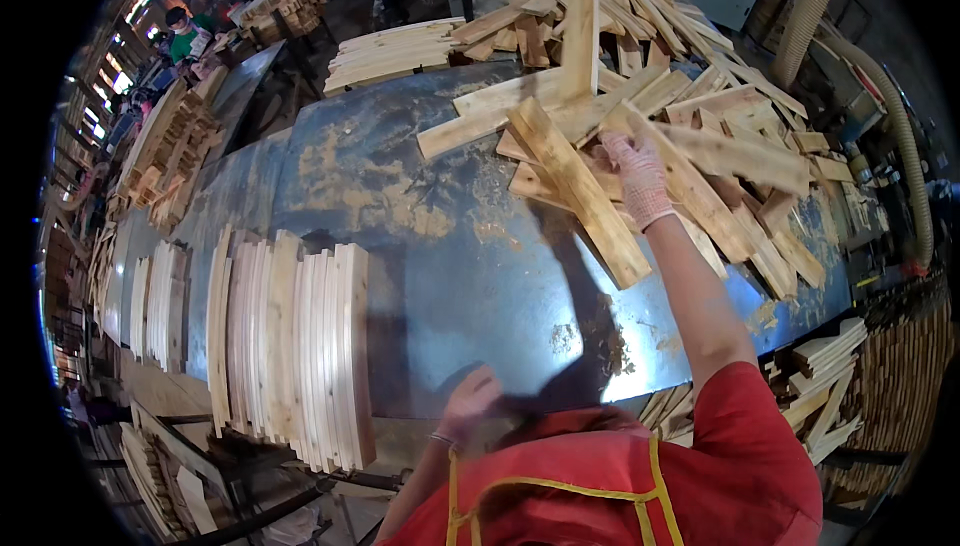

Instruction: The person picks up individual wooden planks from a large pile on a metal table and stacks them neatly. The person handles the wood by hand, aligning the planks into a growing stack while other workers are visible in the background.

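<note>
My right hand, in a pale knitted glove, reaches into a heap of loose wooden boards. Its fingers are closed at the left edge of a long wooden board; the fingertips are partly hidden. Just left of this hand, another board lies slanting across the heap. A further board to the right is smeared by motion. Low over the near table edge, my left hand is slightly blurred, its fingers curled with nothing visible in them. Nearest to it on the left stands a row of narrow boards packed side by side.
The metal table carries sawdust patches. A smaller board row stands at far left, and a flat stack lies at the back. A ribbed hose hangs at back right. Another person is at far left.
</note>
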`<control>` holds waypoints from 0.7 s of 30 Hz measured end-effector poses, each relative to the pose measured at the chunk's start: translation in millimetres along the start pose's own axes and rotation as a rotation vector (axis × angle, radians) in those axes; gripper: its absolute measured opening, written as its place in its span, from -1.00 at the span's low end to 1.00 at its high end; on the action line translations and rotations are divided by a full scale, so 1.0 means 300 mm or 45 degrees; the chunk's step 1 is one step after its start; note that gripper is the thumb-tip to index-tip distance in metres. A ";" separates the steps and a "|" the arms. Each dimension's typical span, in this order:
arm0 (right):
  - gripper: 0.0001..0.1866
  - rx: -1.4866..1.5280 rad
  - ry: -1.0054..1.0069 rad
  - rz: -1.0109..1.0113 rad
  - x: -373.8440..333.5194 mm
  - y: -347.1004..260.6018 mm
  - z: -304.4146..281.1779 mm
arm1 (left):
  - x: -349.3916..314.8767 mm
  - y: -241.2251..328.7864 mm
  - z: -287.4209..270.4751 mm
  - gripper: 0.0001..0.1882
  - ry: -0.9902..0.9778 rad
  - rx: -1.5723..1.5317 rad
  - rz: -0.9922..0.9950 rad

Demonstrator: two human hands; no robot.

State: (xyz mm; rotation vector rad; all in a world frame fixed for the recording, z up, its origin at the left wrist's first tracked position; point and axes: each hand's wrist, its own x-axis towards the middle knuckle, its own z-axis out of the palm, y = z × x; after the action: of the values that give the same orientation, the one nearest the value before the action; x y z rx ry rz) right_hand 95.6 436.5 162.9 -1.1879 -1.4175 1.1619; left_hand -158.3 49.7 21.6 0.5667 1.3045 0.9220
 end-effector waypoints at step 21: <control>-0.09 -1.650 0.172 -0.151 -0.065 0.362 -0.471 | 0.491 0.469 0.288 -0.19 0.637 0.980 0.052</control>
State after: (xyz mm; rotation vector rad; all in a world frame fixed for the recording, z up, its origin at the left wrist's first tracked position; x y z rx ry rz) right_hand 250.4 440.6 72.4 -1.9066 -2.1395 -0.0817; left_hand -109.7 260.1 70.1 0.9918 2.1297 0.5815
